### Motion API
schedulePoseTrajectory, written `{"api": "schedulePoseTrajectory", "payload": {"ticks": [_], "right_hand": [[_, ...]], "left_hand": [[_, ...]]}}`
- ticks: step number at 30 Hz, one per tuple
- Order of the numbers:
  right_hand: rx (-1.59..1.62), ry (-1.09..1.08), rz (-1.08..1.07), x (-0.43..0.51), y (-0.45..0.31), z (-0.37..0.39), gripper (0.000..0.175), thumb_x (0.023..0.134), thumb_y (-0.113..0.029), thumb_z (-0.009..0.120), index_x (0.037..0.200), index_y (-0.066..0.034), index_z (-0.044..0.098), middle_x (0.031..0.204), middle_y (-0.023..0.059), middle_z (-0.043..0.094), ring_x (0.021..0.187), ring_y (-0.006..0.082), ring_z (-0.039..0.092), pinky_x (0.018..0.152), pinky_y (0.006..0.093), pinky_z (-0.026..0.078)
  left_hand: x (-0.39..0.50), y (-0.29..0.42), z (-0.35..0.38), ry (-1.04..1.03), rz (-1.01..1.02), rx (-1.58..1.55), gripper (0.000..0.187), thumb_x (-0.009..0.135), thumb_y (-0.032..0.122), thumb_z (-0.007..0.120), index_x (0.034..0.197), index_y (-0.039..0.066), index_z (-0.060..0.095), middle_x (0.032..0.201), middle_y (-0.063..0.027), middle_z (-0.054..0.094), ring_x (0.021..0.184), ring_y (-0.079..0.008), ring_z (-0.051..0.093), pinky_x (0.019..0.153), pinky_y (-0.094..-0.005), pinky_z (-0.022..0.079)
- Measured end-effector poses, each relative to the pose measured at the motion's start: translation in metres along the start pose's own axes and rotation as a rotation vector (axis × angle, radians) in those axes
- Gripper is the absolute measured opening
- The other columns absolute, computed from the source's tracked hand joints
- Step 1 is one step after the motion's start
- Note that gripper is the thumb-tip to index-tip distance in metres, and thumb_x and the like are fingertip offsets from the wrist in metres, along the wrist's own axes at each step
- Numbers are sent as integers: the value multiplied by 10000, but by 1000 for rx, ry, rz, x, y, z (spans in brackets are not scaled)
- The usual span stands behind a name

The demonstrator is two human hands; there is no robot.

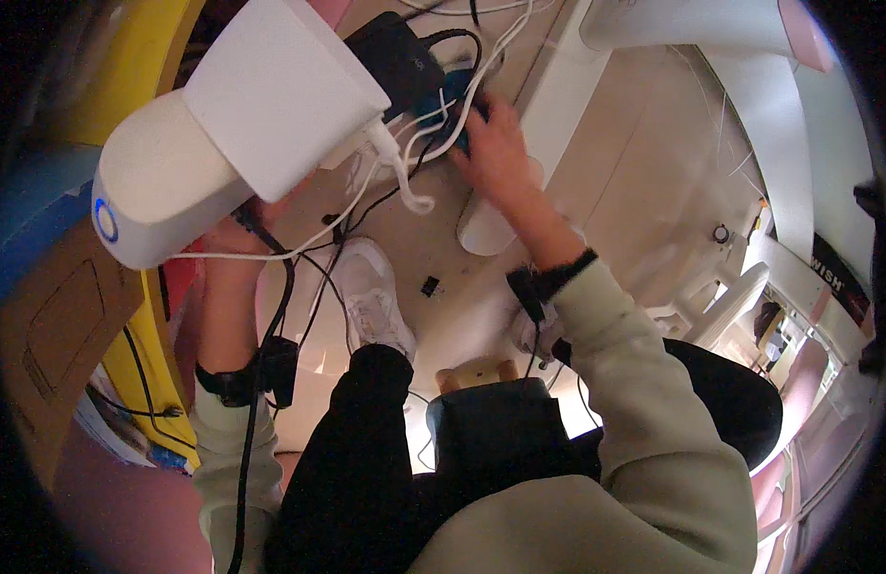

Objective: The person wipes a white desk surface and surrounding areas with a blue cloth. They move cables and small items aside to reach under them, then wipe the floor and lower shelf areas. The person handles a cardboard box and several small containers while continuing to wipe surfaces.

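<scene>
A white device with a blue-lit ring (271, 107) stands before me at the upper left, with white cables beside it. My left hand (246, 226) is partly hidden beneath it, near a thick black cable (289, 283); its grip cannot be made out. My right hand (493, 147) reaches among the cables, its fingers against a dark blue object (455, 86) that is partly covered. A black power adapter (396, 61) lies between the white device and that object. Black modules are strapped at both my wrists.
A small black clip (430, 286) lies on the floor near my white shoe (371, 294). White furniture legs (558, 100) run along the upper right. Cardboard (77, 330) and a yellow panel (156, 366) stand at the left. Thin black cables cross the floor between my arms.
</scene>
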State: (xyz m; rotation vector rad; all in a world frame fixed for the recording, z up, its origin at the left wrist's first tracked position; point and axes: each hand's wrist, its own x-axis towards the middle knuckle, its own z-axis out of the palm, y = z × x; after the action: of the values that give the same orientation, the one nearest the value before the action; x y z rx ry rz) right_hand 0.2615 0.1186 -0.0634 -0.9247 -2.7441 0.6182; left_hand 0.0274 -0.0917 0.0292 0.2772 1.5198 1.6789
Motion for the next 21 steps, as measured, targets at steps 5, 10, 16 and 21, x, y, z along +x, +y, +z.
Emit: {"api": "schedulePoseTrajectory", "payload": {"ticks": [5, 10, 16, 21], "right_hand": [[-214, 20, -138, -5, -24, 29, 481, 671, -164, 744, 1127, -56, 637, 1334, 236, 463, 1127, 429, 491, 921, 461, 485], [114, -787, -31, -67, -41, -11, 393, 690, -178, 735, 1059, -57, 678, 1221, 213, 590, 1029, 384, 604, 846, 454, 533], [1029, -178, 747, -37, 2, -121, 523, 872, -327, 662, 1275, -7, 565, 1164, 149, 656, 1055, 290, 645, 903, 403, 527], [1648, 307, 592, -14, -10, -179, 599, 913, -381, 566, 1332, 44, 506, 1277, 183, 603, 1160, 310, 596, 1022, 431, 460]], "left_hand": [[8, -6, 12, -53, 30, -45, 726, 893, 353, 678, 1475, 79, 341, 1498, -138, 399, 1335, -280, 445, 1105, -402, 384], [11, -1, 20, -150, 14, -205, 741, 759, 232, 825, 1372, 40, 455, 1360, -143, 531, 1232, -254, 530, 1018, -382, 454], [14, -5, 34, 42, 85, 570, 542, 701, 187, 870, 1147, -12, 634, 1099, -129, 695, 1018, -250, 657, 928, -359, 503], [34, -29, 37, -32, -155, -215, 578, 805, 158, 762, 1299, 22, 494, 1330, -128, 560, 1189, -271, 563, 984, -403, 496]]}}
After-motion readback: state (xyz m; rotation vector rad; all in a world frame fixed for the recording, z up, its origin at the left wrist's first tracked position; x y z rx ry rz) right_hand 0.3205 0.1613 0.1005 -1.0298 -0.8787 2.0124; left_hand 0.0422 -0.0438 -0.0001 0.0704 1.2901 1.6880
